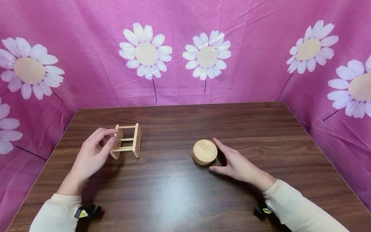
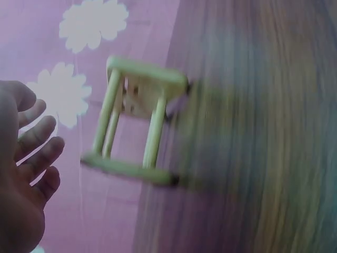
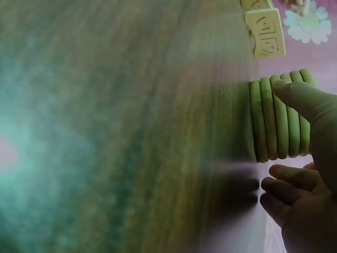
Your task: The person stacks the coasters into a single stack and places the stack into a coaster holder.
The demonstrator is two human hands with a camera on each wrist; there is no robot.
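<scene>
A small wooden coaster rack (image 1: 137,141), two carved end panels joined by thin rods, stands on the left of the table. My left hand (image 1: 94,149) is at its left panel, fingers loosely bent; in the left wrist view a gap separates the hand from the rack (image 2: 164,126). Right of the middle lies a stack of round wooden coasters (image 1: 204,150), the top one engraved with a leaf-like design. Beside it is my right hand (image 1: 239,165), thumb and fingers spread around its right side. In the right wrist view the thumb overlaps the stack (image 3: 279,124); contact is unclear.
The dark wood-grain table (image 1: 171,196) has rounded far corners. Behind it and along both sides hangs a pink cloth (image 1: 176,16) printed with large white daisies. Each wrist carries a black strap, the left strap (image 1: 92,211) and the right strap (image 1: 260,211), below light sleeves.
</scene>
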